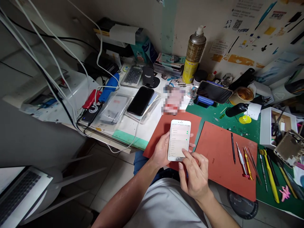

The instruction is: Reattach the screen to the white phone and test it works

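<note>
A white smartphone (178, 142) with a lit list and several green switches on its screen rests in my left hand (162, 151). My left fingers wrap round behind it, and their tips show at its right edge. Over the lower right of the screen, my right hand (196, 171) has its index finger extended at the glass, with the other fingers partly curled and nothing held. Whether that fingertip touches the screen I cannot tell. Beneath the phone lies a reddish-brown mat (154, 148).
Screwdrivers (241, 158) and tweezers (253, 161) lie on a second reddish mat (220, 148) to the right. A black phone (141, 100) sits on the left of the bench. Behind stand a spray can (193, 55) and a propped phone (214, 91). A white cable (136, 136) hangs over the front edge.
</note>
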### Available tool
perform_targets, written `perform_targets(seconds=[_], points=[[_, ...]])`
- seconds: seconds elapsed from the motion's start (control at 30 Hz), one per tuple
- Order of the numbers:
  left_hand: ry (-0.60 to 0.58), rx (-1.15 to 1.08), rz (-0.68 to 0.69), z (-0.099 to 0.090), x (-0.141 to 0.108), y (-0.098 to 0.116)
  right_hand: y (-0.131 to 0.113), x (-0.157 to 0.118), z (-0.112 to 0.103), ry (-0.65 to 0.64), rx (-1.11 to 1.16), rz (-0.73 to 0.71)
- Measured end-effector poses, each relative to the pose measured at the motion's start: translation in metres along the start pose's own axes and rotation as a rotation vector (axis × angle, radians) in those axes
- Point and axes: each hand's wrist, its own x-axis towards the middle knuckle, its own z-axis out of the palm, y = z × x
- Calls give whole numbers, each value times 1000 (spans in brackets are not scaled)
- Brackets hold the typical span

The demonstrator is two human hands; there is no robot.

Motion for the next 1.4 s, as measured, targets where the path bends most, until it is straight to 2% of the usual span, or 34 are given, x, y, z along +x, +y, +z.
perform_targets(seconds=[0.37,0.63,0.9,1.13,1.4], points=[[68,-25,28,4,-1,-2,0,14,10,-61,-89,105],[35,1,-36,6,-3,1,-9,20,15,-167,-66,26],[-13,16,12,2,-1,0,5,7,1,-12,-128,137],[-15,-3,-5,-1,0,0,10,1,-9,119,-90,146],[39,13,10,2,1,0,12,4,-8,121,-81,112]])
